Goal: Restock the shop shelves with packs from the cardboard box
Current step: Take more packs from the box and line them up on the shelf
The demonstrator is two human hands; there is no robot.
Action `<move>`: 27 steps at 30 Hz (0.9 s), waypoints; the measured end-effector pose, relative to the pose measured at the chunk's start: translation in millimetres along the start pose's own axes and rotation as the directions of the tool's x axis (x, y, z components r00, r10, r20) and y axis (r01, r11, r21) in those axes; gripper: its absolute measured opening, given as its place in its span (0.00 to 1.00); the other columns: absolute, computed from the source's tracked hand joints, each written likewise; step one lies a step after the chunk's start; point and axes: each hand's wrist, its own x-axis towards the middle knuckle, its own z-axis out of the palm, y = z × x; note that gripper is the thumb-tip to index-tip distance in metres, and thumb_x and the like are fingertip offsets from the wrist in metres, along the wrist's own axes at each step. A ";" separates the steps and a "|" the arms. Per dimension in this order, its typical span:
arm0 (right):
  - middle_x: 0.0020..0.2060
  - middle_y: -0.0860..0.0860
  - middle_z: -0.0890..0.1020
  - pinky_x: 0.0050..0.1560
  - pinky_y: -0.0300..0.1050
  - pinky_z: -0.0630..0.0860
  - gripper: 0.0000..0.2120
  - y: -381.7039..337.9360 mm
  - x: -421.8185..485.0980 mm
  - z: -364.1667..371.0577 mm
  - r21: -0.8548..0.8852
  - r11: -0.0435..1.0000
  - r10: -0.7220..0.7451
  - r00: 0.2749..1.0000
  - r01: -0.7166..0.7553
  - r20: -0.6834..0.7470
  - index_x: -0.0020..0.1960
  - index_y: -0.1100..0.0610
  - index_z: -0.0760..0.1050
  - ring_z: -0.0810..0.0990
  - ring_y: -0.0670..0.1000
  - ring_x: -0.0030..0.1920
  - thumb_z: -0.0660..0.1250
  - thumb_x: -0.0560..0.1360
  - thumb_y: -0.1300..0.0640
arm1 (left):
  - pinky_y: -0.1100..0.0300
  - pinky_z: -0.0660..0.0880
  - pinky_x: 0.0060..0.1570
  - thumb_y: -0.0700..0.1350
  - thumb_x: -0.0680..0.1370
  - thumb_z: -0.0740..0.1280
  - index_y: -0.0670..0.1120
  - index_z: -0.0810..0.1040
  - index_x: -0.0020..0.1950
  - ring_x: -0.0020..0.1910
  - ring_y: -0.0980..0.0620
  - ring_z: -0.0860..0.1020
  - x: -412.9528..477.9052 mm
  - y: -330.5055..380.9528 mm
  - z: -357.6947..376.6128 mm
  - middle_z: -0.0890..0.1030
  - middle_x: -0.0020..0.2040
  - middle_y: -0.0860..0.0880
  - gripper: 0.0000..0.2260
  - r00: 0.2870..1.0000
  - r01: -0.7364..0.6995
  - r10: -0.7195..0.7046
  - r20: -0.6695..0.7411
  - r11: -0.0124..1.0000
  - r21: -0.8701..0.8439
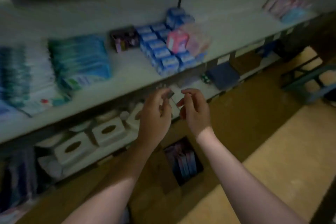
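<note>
Hands (154, 114) close together, before blurred shelf (127, 78)

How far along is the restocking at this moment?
Done: blue packs stand in rows on the upper shelf, a pink pack on top. In hand: the left hand and right hand are curled near the shelf edge; blur hides whether they hold anything. Left: more packs lie in the cardboard box on the floor.
</note>
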 end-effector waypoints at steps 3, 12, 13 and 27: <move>0.36 0.52 0.77 0.31 0.39 0.72 0.07 79.6 -18.7 -8.4 -0.017 0.999 0.030 0.999 -0.030 -0.022 0.52 0.53 0.73 0.74 0.44 0.31 0.56 0.82 0.60 | 0.78 0.68 0.49 0.43 0.82 0.59 0.49 0.75 0.63 0.56 0.62 0.73 -36.0 -62.4 43.8 0.76 0.57 0.57 0.12 0.993 0.094 -0.091 0.070 0.995 -0.036; 0.42 0.50 0.79 0.40 0.48 0.75 0.08 323.5 -65.4 -37.5 -0.271 0.953 0.115 0.988 -0.138 -0.100 0.56 0.52 0.73 0.79 0.49 0.40 0.55 0.82 0.56 | 0.56 0.75 0.58 0.39 0.80 0.61 0.51 0.73 0.65 0.62 0.55 0.73 -111.8 -247.3 162.6 0.75 0.63 0.52 0.15 0.907 0.061 -0.092 0.412 0.994 0.090; 0.43 0.51 0.80 0.40 0.46 0.76 0.08 342.2 -69.4 -39.3 -0.285 0.946 0.129 0.986 -0.153 -0.104 0.56 0.52 0.73 0.79 0.50 0.41 0.55 0.83 0.55 | 0.55 0.74 0.59 0.39 0.80 0.61 0.51 0.72 0.65 0.62 0.54 0.73 -116.3 -262.7 171.8 0.75 0.64 0.51 0.15 0.893 0.038 -0.083 0.443 0.993 0.111; 0.44 0.46 0.78 0.38 0.35 0.73 0.07 514.7 -90.3 -46.2 -0.328 0.927 0.145 0.981 -0.181 -0.130 0.54 0.51 0.72 0.77 0.42 0.42 0.56 0.82 0.59 | 0.54 0.71 0.57 0.38 0.77 0.65 0.48 0.75 0.61 0.57 0.52 0.72 -148.2 -416.5 282.6 0.74 0.58 0.50 0.14 0.543 -0.276 -0.030 0.839 0.937 0.212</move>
